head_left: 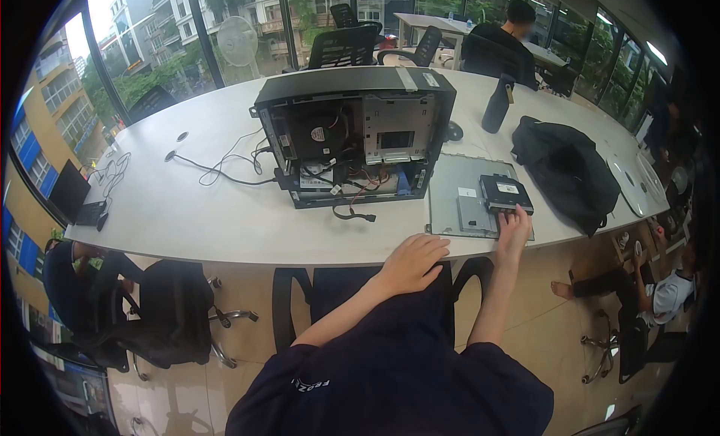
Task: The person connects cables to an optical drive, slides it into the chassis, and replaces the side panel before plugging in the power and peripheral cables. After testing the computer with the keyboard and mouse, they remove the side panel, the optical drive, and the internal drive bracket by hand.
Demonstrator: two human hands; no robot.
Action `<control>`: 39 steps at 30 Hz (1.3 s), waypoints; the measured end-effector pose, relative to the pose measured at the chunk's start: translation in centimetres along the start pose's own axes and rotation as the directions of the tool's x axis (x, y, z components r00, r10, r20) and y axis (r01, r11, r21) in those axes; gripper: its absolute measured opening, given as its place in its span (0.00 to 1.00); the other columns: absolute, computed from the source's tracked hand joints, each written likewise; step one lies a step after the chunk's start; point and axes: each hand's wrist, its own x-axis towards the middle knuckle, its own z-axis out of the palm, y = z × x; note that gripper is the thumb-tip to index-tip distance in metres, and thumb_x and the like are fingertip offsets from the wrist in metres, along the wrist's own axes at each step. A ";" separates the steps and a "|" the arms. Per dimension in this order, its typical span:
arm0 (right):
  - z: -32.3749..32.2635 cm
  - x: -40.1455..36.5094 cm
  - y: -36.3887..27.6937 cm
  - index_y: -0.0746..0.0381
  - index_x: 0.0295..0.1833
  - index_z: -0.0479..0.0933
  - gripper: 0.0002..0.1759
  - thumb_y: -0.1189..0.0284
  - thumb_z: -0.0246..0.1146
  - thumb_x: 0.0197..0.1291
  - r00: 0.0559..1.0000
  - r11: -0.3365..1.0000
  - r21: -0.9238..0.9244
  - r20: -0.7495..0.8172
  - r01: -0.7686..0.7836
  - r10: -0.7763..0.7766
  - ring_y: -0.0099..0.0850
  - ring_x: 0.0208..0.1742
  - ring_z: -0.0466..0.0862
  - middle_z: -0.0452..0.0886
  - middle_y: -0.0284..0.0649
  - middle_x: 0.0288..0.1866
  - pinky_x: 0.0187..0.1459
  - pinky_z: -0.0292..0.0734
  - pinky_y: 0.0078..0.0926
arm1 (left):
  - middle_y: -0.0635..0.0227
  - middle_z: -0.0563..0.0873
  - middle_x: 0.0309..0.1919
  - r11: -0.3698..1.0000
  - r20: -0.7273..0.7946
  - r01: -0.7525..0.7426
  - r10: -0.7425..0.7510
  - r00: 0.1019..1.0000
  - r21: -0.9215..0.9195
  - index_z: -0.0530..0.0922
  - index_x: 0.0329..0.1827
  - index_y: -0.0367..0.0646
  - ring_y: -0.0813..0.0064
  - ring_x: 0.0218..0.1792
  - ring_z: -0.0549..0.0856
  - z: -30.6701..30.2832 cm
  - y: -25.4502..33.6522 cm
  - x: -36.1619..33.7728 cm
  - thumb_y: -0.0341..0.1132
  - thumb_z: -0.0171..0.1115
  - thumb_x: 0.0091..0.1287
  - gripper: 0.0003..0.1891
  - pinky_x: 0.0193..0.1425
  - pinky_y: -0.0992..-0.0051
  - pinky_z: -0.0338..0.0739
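Observation:
An open desktop computer case (356, 140) stands on the white table, its fan, wires and metal bracket showing. To its right a flat metal side panel (454, 182) lies on the tabletop. On this panel rests a black optical drive (504, 187) with a white label, close to a small grey metal part (474, 213). My right hand (514, 230) has its fingers closed on the drive's near edge. My left hand (415, 263) lies flat at the table's front edge, fingers stretched out and holding nothing, just left of the panel's near corner.
A loose black cable (356, 215) hangs from the case's front. Beyond the panel are a black bag (566, 170), a dark bottle (497, 104) and a mouse (454, 131). Cables run left toward a laptop (75, 200). Other people sit nearby, one at the far table (427, 20).

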 end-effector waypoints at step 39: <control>17.0 -6.2 2.7 0.63 0.74 0.66 0.30 0.75 0.64 0.67 0.803 0.796 -0.329 0.515 0.509 -0.301 0.39 0.75 0.69 0.70 0.45 0.73 0.72 0.68 0.42 | 0.69 0.85 0.32 0.818 -0.489 0.385 -0.567 0.663 -0.427 0.69 0.71 0.35 0.74 0.26 0.83 -10.8 -4.8 3.4 0.31 0.65 0.70 0.27 0.34 0.74 0.76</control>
